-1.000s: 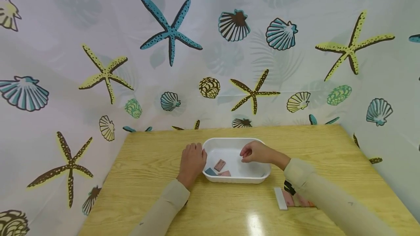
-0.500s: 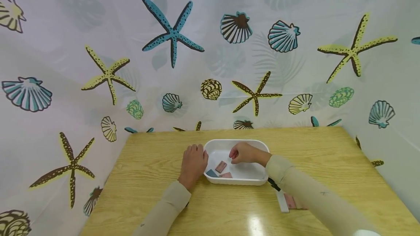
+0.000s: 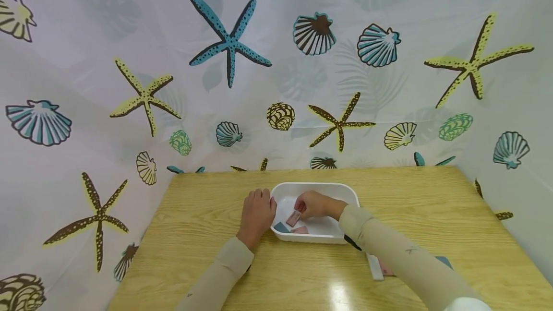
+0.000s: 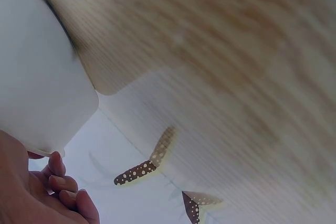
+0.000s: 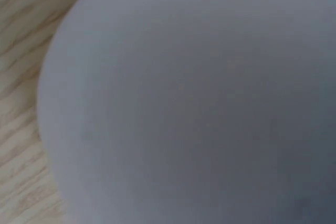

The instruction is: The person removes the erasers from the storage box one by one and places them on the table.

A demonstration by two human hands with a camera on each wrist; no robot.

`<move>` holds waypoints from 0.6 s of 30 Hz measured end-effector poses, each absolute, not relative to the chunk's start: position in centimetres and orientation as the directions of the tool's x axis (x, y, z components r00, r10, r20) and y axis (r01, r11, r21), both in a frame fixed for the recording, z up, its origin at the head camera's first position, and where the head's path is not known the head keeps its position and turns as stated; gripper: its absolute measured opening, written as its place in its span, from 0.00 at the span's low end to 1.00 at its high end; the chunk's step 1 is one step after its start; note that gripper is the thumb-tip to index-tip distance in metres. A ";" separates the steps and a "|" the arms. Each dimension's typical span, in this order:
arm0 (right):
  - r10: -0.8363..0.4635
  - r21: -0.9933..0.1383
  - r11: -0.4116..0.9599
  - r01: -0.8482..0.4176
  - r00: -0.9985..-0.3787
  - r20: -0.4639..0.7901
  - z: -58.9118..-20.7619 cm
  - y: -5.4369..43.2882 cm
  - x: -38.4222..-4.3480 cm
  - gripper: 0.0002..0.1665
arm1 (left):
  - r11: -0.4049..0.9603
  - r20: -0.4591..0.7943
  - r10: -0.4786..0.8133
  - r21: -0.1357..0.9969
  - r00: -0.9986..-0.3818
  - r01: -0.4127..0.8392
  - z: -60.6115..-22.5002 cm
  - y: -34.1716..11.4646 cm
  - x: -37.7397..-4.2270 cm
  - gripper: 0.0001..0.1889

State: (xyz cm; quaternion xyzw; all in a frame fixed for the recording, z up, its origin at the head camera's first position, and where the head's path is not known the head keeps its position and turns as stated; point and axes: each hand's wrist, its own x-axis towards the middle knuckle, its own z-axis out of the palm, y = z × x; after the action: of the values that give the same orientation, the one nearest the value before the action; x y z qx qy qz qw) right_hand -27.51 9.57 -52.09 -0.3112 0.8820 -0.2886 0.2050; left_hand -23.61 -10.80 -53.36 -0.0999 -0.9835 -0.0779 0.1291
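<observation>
My left hand (image 3: 257, 212) holds the left rim of a white oblong tub (image 3: 345, 187); the left wrist view shows the hand's fingers (image 4: 63, 184) curled at the tub's edge. Inside the tub, my right hand (image 3: 315, 204) has its fingertips at the upper end of a small pink rectangular piece (image 3: 293, 219) and seems to pinch it. A flat blue piece (image 3: 282, 227) and another pink piece (image 3: 300, 230) lie at the tub's near left. In the right wrist view the tub's pale wall (image 5: 173, 98) fills most of the picture, and the hand is out of sight.
Right of the tub, a white strip (image 3: 375, 268) lies beside pink pieces (image 3: 386, 269), partly hidden under the right sleeve. A blue corner (image 3: 443, 261) shows past that sleeve. The wooden table (image 3: 207, 196) ends at a shell-and-starfish patterned cloth (image 3: 259, 23).
My right hand has moved left and down inside the tub, reaching the pink piece. The left hand keeps its hold on the rim. More of the blue corner shows at right.
</observation>
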 end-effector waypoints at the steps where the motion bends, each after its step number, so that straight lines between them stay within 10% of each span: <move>1: -0.665 -0.642 0.641 -0.421 -0.722 -0.190 -52.1 9.4 -27.5 0.11 | 0.968 0.267 0.176 0.128 -0.947 0.216 -53.4 -10.8 -23.7 0.14; 18: -0.669 -0.664 0.632 -0.400 -0.715 -0.205 -52.4 9.1 -27.0 0.09 | 0.966 0.279 0.180 0.132 -0.943 0.223 -53.6 -10.9 -23.7 0.14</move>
State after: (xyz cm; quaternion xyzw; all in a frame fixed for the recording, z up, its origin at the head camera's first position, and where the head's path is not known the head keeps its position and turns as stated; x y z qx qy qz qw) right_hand -26.96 9.13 -52.44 -0.3052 0.8755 -0.3015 0.2224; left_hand -23.66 -10.87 -53.55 -0.1025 -0.9823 -0.0813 0.1337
